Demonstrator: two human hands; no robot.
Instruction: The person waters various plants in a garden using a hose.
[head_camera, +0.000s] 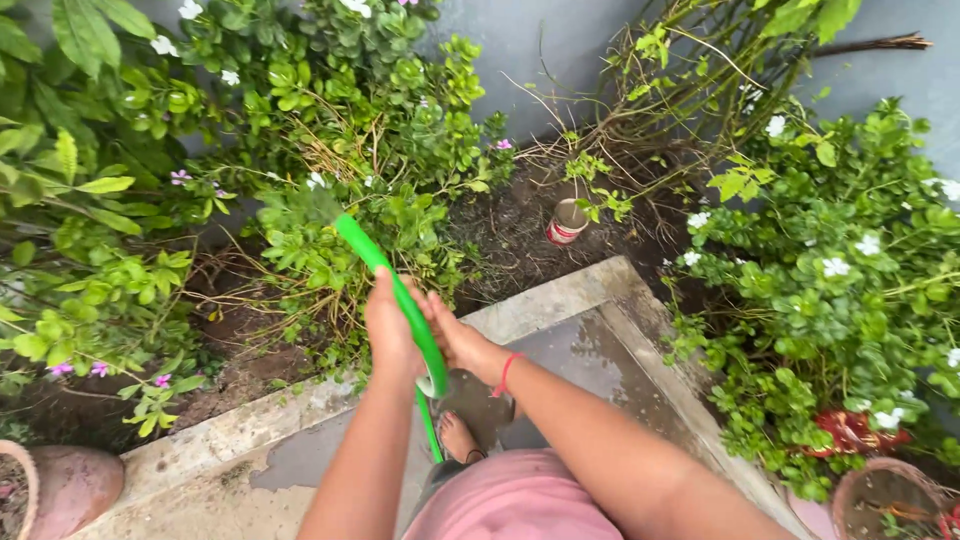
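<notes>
Green hose (385, 275) up in front of the body, running from the hands out over the shrubs (330, 210), nozzle end aimed at the leaves near a white flower. Left hand (388, 325) is wrapped round the hose, fingers closed on it. Right hand (452, 338) sits lower, just beside the left, clasped on the same hose where it bends back down toward the pink clothing; a red band (505, 373) shows at that wrist.

To water well from here, I'd say keep the tip low over the soil (510, 235) rather than on the leaves, and hold the bend loose so it does not kink.

Further out: a cement ledge (560, 300) edges the bed, wet slab inside it. A small red and white can (567, 222) stands in the soil. Clay pots (70, 485) sit at the lower left, and more at the lower right.

Hard to make out: any water stream at the tip is lost against the foliage. The hose's lower run is cut off behind the arms. A foot shows only in part.
</notes>
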